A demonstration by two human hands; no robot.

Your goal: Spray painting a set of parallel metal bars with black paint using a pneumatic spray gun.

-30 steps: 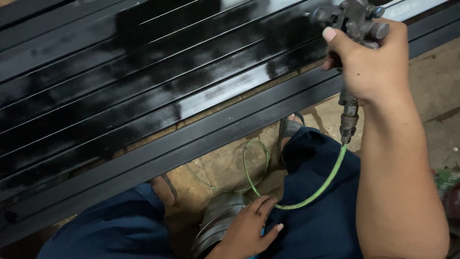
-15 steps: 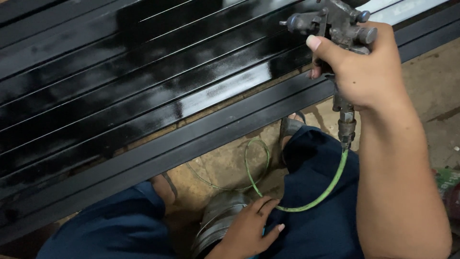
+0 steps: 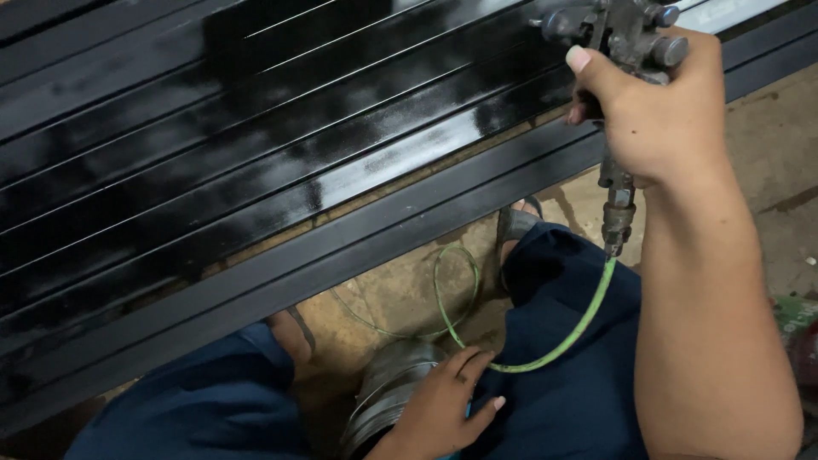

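Right hand (image 3: 660, 111) grip clamped on spray gun (image 3: 618, 38), held over the wet black metal bars (image 3: 256, 170). Left hand (image 3: 447, 405) closed on green air hose (image 3: 562, 345), touching a metal can (image 3: 388, 396) between the knees.

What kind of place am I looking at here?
Probably a metal workshop or an outdoor paint area: long black metal bars glossy with wet paint, a spray gun in the right hand fed by a green hose, and a bare concrete floor.
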